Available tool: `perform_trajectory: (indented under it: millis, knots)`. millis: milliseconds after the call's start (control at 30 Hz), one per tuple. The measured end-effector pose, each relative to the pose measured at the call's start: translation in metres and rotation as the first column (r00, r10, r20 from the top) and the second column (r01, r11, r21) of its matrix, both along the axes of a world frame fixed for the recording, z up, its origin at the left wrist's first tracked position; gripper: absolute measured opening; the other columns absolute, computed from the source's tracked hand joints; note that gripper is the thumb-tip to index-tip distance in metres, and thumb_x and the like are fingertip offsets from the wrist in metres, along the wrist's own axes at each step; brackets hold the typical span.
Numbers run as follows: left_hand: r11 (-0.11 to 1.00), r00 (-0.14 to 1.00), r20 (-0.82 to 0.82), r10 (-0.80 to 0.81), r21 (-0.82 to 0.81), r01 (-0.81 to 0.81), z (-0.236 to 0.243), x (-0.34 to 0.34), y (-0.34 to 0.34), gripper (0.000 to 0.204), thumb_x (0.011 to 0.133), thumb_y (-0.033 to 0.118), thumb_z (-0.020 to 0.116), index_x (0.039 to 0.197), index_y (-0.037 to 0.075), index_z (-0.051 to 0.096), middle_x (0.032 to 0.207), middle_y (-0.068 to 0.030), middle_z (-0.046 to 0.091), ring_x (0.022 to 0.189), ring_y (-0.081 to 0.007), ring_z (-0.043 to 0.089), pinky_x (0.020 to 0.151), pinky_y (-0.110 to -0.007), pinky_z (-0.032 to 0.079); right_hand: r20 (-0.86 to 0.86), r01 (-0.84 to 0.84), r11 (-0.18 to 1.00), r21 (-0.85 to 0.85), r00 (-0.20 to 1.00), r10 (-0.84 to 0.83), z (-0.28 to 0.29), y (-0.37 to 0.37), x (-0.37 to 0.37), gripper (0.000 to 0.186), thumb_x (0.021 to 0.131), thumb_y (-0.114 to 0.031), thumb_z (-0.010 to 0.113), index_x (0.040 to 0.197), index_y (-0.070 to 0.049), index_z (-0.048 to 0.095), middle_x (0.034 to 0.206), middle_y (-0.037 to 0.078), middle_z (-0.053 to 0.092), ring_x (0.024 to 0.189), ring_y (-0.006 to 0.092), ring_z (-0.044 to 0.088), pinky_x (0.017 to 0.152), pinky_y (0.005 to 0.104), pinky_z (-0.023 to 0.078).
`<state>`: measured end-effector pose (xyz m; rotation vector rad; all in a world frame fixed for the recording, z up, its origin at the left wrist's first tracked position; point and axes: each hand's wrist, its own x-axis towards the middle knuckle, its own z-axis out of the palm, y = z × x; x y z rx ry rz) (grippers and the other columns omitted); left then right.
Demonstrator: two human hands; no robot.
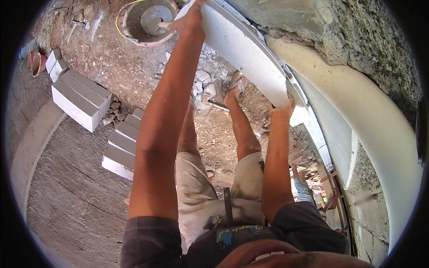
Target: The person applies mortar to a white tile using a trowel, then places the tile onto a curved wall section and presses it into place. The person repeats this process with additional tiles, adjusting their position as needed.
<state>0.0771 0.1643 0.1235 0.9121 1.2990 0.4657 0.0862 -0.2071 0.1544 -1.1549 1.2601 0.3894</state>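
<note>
Left hand, right hand grip block ends

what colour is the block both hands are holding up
Pale grey-white, the block; the head view shows it best.

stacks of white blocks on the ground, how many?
2. One stack of white blocks lies at the left; a second stack sits beside the left forearm, partly hidden. More may be out of view.

The person wears a dark grey short-sleeved shirt with a yellow and blue print on its chest, at the frame's lower edge. Pale beige knee-length shorts show mid-frame, with sandals on the feet.
</note>
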Motion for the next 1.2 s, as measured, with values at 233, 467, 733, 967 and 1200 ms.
perform_trajectory:
  millis: [233, 467, 733, 967, 1200]
  knots:
    - [0.968, 0.993, -0.016, -0.114, 0.224, 0.115, -0.043, 0.010, 0.042, 0.064, 0.094, 0.048, 0.067, 0.133, -0.003, 0.064, 0.136, -0.0191, 0.062, 0.123, -0.0295, 0.057, 0.105, -0.041, 0.045, -0.048, -0.040, 0.999, 0.016, 0.998, 0.040, 0.007, 0.032, 0.015, 0.045, 0.093, -0.036, 0.067, 0.133, -0.017, 0.058, 0.136, 0.009, 0.059, 0.128, 0.0305, 0.056, 0.102, 0.0552, 0.049]
    - [0.967, 0.987, -0.153, -0.058, 0.238, 0.094, -0.014, 0.027, 0.045, 0.072, 0.088, 0.047, 0.074, 0.138, -0.003, 0.060, 0.138, -0.0209, 0.061, 0.125, -0.0324, 0.058, 0.105, -0.042, 0.046, -0.134, -0.028, 0.999, 0.037, 0.990, 0.033, -0.005, 0.048, 0.027, 0.031, 0.095, -0.039, 0.062, 0.117, -0.019, 0.072, 0.122, 0.003, 0.072, 0.115, 0.0279, 0.066, 0.089, 0.0485, 0.061]
    - [0.966, 0.911, -0.411, 0.050, 0.253, 0.061, 0.023, 0.077, 0.049, 0.085, 0.081, 0.046, 0.082, 0.143, -0.004, 0.055, 0.141, -0.0231, 0.061, 0.126, -0.0357, 0.059, 0.106, -0.043, 0.047, -0.173, -0.062, 0.998, -0.005, 0.983, 0.060, 0.003, 0.065, 0.052, 0.038, 0.096, -0.044, 0.060, 0.122, -0.019, 0.070, 0.126, 0.003, 0.069, 0.118, 0.0246, 0.064, 0.095, 0.0446, 0.057]
    - [0.976, 0.725, -0.683, -0.084, 0.090, 0.197, 0.046, 0.092, 0.065, 0.085, 0.081, 0.055, 0.079, 0.134, -0.008, 0.061, 0.137, -0.0265, 0.063, 0.130, -0.0379, 0.059, 0.108, -0.042, 0.047, -0.215, -0.109, 0.994, 0.017, 0.970, 0.110, -0.005, 0.085, 0.062, 0.036, 0.095, -0.044, 0.064, 0.118, -0.018, 0.070, 0.117, 0.003, 0.071, 0.108, 0.0225, 0.068, 0.090, 0.0380, 0.059]
    - [0.936, 0.859, -0.510, -0.050, 0.276, 0.218, 0.015, 0.053, 0.054, 0.084, 0.083, 0.061, 0.074, 0.130, -0.008, 0.064, 0.136, -0.0274, 0.063, 0.130, -0.0381, 0.059, 0.109, -0.042, 0.047, -0.182, -0.228, 0.968, 0.103, 0.953, 0.243, -0.001, 0.056, 0.048, 0.058, 0.088, -0.054, 0.075, 0.127, -0.013, 0.063, 0.108, 0.011, 0.066, 0.099, 0.0276, 0.067, 0.088, 0.0436, 0.060]
